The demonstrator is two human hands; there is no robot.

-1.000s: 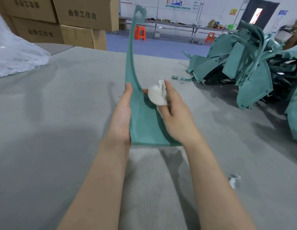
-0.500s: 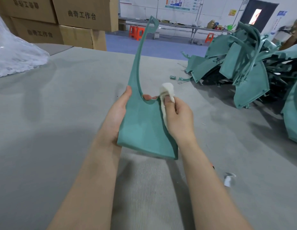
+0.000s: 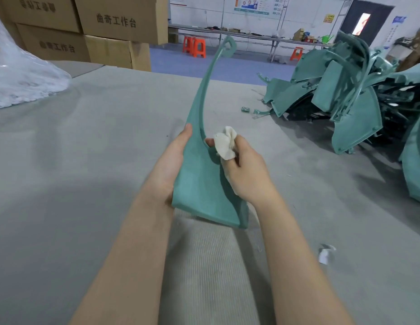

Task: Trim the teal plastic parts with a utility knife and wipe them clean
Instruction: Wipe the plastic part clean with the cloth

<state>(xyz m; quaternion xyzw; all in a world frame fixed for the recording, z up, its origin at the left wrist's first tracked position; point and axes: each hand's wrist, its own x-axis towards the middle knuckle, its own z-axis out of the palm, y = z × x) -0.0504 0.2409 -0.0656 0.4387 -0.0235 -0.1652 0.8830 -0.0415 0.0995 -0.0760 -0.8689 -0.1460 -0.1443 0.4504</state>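
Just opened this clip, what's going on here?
A person holds one long, curved teal part upright over the grey table. The left hand grips its wide lower end. The right hand pinches a bunched white cloth at the part's inner curve, so this looks like the wiping step. A pile of teal parts lies on the table to the right. No knife is in view.

Curved teal part (image 3: 204, 184) upright, white cloth (image 3: 225, 145) beside.
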